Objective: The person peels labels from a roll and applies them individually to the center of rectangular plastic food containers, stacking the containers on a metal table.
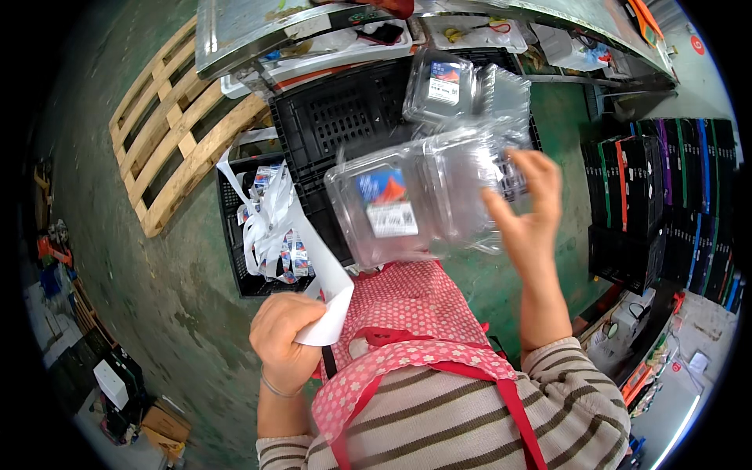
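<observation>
My left hand (288, 338) grips a strip of white label backing paper (329, 288), which runs up to a heap of strips and printed labels (282, 235) in a black crate. Its fingers are closed on the strip. Before me lies an open clear plastic clamshell container (352, 235) with a printed label (388, 202) on its left half. My right hand (523, 205), blurred, is over the right edge of the clear containers, thumb and fingers spread; whether it touches them cannot be told. Behind stands another labelled clear container (440, 88), beside nested clear plastic shells (505, 100).
Black plastic crates (341, 117) are under the containers. A wooden pallet (182, 129) lies on the floor at the left. A metal table (252, 29) spans the top, with trays beneath. Stacked black folded crates (628, 182) stand at the right.
</observation>
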{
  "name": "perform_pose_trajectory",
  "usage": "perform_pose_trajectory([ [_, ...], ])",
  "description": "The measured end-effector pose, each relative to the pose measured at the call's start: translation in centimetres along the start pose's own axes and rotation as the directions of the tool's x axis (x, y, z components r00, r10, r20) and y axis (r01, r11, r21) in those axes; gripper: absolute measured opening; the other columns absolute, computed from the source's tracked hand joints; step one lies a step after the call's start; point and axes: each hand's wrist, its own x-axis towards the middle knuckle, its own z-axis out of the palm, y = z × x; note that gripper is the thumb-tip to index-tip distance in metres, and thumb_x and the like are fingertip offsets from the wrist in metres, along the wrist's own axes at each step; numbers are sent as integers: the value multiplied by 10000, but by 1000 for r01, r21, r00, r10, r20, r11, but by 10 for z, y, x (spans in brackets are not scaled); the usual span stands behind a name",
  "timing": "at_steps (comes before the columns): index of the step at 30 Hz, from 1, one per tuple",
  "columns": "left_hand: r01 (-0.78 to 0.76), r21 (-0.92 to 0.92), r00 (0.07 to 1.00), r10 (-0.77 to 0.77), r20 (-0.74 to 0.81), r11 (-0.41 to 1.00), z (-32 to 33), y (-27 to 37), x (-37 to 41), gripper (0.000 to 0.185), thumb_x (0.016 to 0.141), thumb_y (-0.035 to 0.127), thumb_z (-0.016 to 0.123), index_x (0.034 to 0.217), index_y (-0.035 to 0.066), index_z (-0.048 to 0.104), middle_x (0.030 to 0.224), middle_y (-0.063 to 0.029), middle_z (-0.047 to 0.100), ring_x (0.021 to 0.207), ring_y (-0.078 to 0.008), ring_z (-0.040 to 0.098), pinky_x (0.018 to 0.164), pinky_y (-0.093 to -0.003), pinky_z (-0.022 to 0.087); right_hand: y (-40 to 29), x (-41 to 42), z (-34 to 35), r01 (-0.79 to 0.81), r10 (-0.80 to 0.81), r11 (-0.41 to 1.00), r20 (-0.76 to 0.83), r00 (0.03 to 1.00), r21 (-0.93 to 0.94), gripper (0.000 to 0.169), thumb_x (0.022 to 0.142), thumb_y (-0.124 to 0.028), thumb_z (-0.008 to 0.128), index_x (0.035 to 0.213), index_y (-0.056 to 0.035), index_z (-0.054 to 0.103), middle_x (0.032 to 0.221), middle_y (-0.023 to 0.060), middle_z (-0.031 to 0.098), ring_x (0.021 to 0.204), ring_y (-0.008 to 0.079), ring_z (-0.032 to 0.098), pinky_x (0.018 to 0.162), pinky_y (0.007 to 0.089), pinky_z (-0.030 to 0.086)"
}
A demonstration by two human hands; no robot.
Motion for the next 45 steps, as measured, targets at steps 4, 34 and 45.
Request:
perform_pose_trajectory([
  [4, 144, -65, 982, -151, -115, 987, 13, 13, 9, 252, 710, -39, 785, 845, 46, 590, 794, -84, 622, 727, -211, 621, 687, -311, 515, 28, 76, -14, -37, 27, 999, -241, 970, -34, 490, 742, -200, 802, 1195, -80, 655, 1211, 136, 533, 1134, 281, 540, 966, 378, 434],
  [34, 257, -55, 960, -262, -102, 965, -1, -30, -57, 182, 655, -39, 719, 788, 37, 622, 824, -86, 636, 771, -261, 589, 723, -341, 447, -76, -5, 35, -398, 123, 702, 450, 885, 591, 308, 830, -44, 759, 1064, -8, 562, 796, 73, 681, 689, 80, 621, 570, 210, 469],
  [45, 207, -274, 957, -253, -144, 939, -8, -23, -71, 179, 745, -56, 731, 844, 28, 607, 837, -92, 638, 776, -207, 598, 740, -300, 484, -24, -37, 127, -45, 30, 998, 379, 925, 31, 438, 776, -141, 810, 1090, 11, 546, 701, 120, 669, 619, 278, 658, 573, 347, 505],
])
